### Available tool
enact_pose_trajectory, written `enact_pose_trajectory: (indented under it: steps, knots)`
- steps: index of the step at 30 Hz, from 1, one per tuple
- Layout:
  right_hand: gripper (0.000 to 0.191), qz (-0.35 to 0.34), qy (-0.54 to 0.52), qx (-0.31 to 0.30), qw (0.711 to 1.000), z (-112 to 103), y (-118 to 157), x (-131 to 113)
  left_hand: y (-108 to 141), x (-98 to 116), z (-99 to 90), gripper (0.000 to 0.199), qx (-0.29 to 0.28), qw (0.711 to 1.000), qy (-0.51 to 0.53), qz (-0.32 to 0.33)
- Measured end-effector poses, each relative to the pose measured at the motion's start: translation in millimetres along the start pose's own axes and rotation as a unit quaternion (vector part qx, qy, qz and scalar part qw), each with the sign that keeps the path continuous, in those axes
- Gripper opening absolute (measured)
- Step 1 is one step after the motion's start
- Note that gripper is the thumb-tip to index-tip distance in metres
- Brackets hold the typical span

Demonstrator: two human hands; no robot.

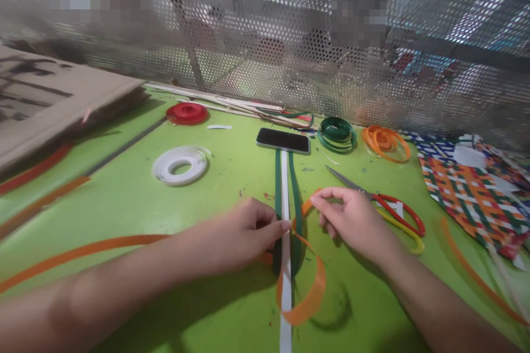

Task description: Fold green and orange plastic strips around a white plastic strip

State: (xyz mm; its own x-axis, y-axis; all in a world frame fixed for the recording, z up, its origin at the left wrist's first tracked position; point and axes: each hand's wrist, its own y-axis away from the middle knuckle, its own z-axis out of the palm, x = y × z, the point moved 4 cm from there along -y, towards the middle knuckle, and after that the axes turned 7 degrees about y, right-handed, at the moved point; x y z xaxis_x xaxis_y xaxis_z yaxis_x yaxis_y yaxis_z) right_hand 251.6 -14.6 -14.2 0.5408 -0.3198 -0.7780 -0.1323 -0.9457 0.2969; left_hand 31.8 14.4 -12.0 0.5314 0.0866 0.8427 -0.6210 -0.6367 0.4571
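A white strip (285, 182) runs toward me down the middle, a green strip (278, 176) to its left and another green strip (295, 179) to its right. Their far ends reach the edge of a phone (282, 140). My left hand (259, 226) is closed at the strips, its thumb tip over the white one; the fingers beneath are partly hidden. Between thumb and forefinger, my right hand (350, 212) pinches an orange strip (310, 202). A loop of orange strip (318, 287) curls across the white strip below my hands.
Scissors (372, 195) lie beside my right hand. Behind are rolls of white (180, 165), red (187, 113), green (337, 134) and orange strip (385, 142). Woven colored pieces (467, 187) lie right, cardboard (62, 99) left. Perforated metal mesh (256, 38) stands along the back.
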Motion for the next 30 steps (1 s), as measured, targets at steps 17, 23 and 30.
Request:
enact_pose_trajectory:
  steps: [17,23,30]
  knots:
    - [0.032,-0.073,-0.014,0.172,0.982,-47.7,-2.6,9.1,11.0,15.1,-10.7,0.028,0.091,0.992,-0.058,0.061]
    - [0.018,-0.051,0.025,0.063,0.996,-15.0,4.0,-4.1,6.1,13.4,-4.4,0.037,0.074,0.994,-0.040,0.063]
    - [0.019,-0.053,-0.040,-0.043,0.997,10.1,1.0,-1.4,3.6,12.6,3.5,0.021,0.083,0.971,-0.166,0.149]
